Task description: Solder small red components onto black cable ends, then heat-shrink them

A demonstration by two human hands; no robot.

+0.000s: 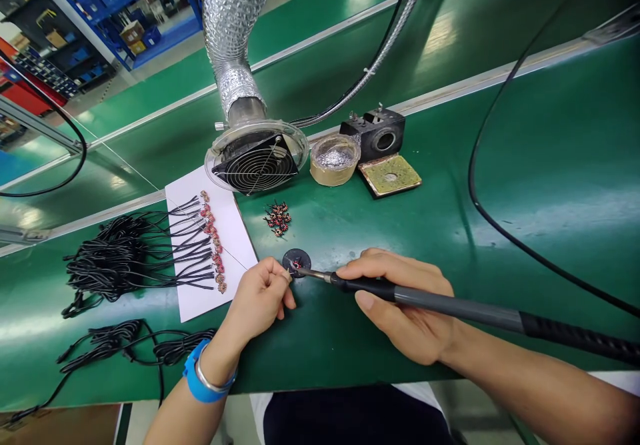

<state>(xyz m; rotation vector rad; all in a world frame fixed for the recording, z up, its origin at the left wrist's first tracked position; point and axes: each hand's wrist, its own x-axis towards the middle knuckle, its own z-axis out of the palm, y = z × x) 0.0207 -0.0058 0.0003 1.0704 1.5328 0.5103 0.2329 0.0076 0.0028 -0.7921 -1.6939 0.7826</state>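
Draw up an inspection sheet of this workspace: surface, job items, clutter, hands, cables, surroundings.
Surface: green bench, glossy with light reflections.
Job items: soldering iron, tip at a small red part on a black disc; contact unclear.
Clutter: pile of red-and-black parts, round tub, sponge, black holder.
Hands: left hand pinched at the disc's edge, contents unclear; right hand grips the iron.
Cables: bundled cables, ends across a white board; looser coils nearer the front edge; black cable arching at right.
Surroundings: silver duct with fan; blue shelving beyond.
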